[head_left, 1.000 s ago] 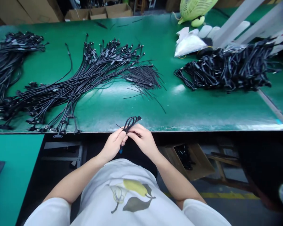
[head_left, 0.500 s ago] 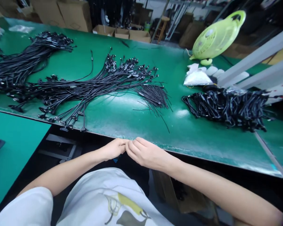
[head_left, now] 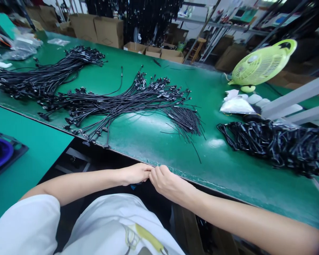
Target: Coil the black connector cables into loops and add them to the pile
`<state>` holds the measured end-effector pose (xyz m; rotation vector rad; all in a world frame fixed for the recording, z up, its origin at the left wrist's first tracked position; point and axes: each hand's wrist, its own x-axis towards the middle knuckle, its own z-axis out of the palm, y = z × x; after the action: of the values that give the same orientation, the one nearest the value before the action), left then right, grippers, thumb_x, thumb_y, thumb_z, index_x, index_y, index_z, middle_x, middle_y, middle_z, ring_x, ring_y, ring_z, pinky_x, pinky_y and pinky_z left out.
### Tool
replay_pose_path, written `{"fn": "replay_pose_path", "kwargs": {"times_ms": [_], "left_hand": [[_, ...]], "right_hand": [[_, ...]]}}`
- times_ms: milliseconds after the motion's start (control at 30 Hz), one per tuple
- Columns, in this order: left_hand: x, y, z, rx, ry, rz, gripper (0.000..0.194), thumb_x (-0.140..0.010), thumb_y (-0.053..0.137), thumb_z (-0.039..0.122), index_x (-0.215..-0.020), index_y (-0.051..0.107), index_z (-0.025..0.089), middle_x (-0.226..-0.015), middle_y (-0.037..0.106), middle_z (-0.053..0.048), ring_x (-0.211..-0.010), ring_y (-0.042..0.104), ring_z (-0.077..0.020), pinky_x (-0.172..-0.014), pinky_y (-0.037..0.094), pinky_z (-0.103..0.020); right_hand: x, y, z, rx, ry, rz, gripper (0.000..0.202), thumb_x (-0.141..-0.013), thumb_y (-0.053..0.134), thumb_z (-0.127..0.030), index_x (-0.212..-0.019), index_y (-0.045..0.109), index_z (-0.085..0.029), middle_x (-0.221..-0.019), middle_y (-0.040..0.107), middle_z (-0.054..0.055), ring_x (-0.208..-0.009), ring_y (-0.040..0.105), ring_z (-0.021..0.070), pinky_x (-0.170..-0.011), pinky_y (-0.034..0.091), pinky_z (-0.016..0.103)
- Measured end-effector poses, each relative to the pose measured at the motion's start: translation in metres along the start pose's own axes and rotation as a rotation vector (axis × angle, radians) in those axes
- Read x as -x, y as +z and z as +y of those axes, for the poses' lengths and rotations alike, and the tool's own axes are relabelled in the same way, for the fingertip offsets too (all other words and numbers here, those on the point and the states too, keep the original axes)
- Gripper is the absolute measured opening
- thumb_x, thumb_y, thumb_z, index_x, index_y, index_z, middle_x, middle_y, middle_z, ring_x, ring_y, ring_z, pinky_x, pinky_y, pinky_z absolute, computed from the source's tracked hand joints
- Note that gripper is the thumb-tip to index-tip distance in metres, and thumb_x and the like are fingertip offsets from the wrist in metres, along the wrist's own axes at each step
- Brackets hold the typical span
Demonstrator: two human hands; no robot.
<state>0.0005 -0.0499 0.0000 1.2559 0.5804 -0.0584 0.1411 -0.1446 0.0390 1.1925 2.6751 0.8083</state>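
My left hand point(head_left: 136, 174) and my right hand point(head_left: 163, 180) meet at the front edge of the green table point(head_left: 159, 148). Both are closed, with fingertips pressed together. Whatever they pinch, if anything, is hidden by the fingers. On the tabletop just beyond lies a spread bundle of black cables point(head_left: 117, 102) with small connectors at their ends. At its right end is a bunch of thin short black wires point(head_left: 186, 119), the pile nearest to my right hand.
Another heap of black cables point(head_left: 55, 71) lies at the back left, and coiled cables point(head_left: 276, 145) lie at the right. A green fan point(head_left: 263, 63) stands behind a white bag point(head_left: 236, 105). Grey metal bars point(head_left: 300, 94) cross the right side. Cardboard boxes point(head_left: 108, 32) stand beyond the table.
The view has shifted, so the table's things appear lower and further right. My hands stay together at the edge, still closed.
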Motion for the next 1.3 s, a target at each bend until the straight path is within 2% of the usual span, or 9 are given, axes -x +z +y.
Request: {"fn": "replay_pose_path", "kwargs": {"times_ms": [133,233,467,567,700,933,1100,1200,1300], "left_hand": [[0.006,0.003,0.015,0.059,0.118,0.124,0.033,-0.069,0.051,0.013,-0.097,0.067,0.020,-0.090,0.066,-0.002,-0.096,0.056,-0.0200,-0.090,0.040,-0.033],[0.003,0.002,0.026,0.099,0.217,0.324,0.048,-0.077,0.052,0.019,-0.125,0.059,0.021,-0.134,0.056,-0.008,-0.135,0.037,-0.0270,-0.113,0.022,-0.041],[-0.010,-0.008,0.040,-0.120,0.552,0.426,0.043,-0.097,0.033,0.039,-0.121,0.064,0.021,-0.131,0.054,-0.008,-0.126,0.041,-0.0242,-0.112,0.025,-0.038],[0.002,-0.015,0.042,-0.364,0.684,0.360,0.041,-0.095,0.039,0.043,-0.109,0.073,0.024,-0.113,0.058,-0.009,-0.111,0.045,-0.0254,-0.105,0.031,-0.038],[0.013,-0.018,0.030,-0.577,0.638,0.169,0.038,-0.093,0.045,0.046,-0.093,0.078,0.026,-0.079,0.053,-0.005,-0.082,0.046,-0.0210,-0.090,0.036,-0.034],[-0.003,-0.020,0.019,0.046,0.308,0.207,0.068,-0.090,0.031,0.068,-0.088,0.074,0.014,-0.075,0.056,-0.006,-0.076,0.050,-0.0199,-0.079,0.043,-0.033],[0.012,-0.016,0.030,-0.316,0.523,0.242,0.023,-0.085,0.061,0.035,-0.098,0.076,0.022,-0.092,0.056,-0.007,-0.090,0.049,-0.0213,-0.087,0.040,-0.034],[0.019,-0.012,0.024,-0.631,0.614,0.190,0.033,-0.085,0.054,0.018,-0.106,0.075,0.030,-0.085,0.052,-0.006,-0.082,0.046,-0.0200,-0.087,0.039,-0.036],[0.020,-0.014,0.015,-0.553,0.568,0.099,0.039,-0.082,0.051,0.013,-0.106,0.075,0.030,-0.090,0.050,-0.006,-0.084,0.048,-0.0195,-0.083,0.041,-0.034]], "right_hand": [[-0.009,0.011,0.011,0.032,0.219,0.062,0.028,-0.079,0.038,0.000,-0.065,0.055,-0.017,-0.057,0.043,0.005,-0.053,0.035,0.0189,-0.055,0.022,0.035],[-0.020,0.019,0.021,-0.058,0.430,0.196,0.025,-0.083,0.041,-0.003,-0.067,0.054,-0.018,-0.057,0.045,0.003,-0.054,0.038,0.0175,-0.057,0.025,0.033],[-0.031,0.031,0.011,-0.872,1.076,0.610,0.025,-0.097,0.043,-0.026,-0.080,0.061,-0.020,-0.072,0.063,0.002,-0.064,0.056,0.0153,-0.061,0.042,0.027],[-0.018,0.033,0.010,-1.210,1.017,0.570,0.028,-0.095,0.046,-0.032,-0.076,0.061,-0.020,-0.068,0.061,0.001,-0.063,0.058,0.0156,-0.060,0.045,0.027],[-0.003,0.030,0.011,-0.914,0.970,0.447,0.028,-0.096,0.043,-0.025,-0.073,0.057,-0.019,-0.069,0.060,0.001,-0.064,0.053,0.0136,-0.062,0.039,0.026],[-0.014,0.023,-0.014,-0.351,0.740,0.405,0.031,-0.097,0.039,-0.017,-0.070,0.055,-0.019,-0.059,0.049,0.002,-0.058,0.037,0.0162,-0.059,0.026,0.033],[-0.007,0.032,-0.011,-0.797,0.835,0.486,0.029,-0.097,0.037,-0.017,-0.077,0.058,-0.019,-0.068,0.058,0.001,-0.064,0.049,0.0142,-0.063,0.036,0.028],[0.002,0.038,-0.005,-1.118,0.911,0.421,0.028,-0.097,0.038,-0.020,-0.074,0.054,-0.020,-0.067,0.056,-0.001,-0.062,0.051,0.0117,-0.060,0.038,0.025],[0.006,0.042,-0.007,-1.079,0.932,0.409,0.027,-0.098,0.041,-0.022,-0.075,0.054,-0.020,-0.068,0.057,-0.001,-0.063,0.051,0.0115,-0.061,0.037,0.024]]}}
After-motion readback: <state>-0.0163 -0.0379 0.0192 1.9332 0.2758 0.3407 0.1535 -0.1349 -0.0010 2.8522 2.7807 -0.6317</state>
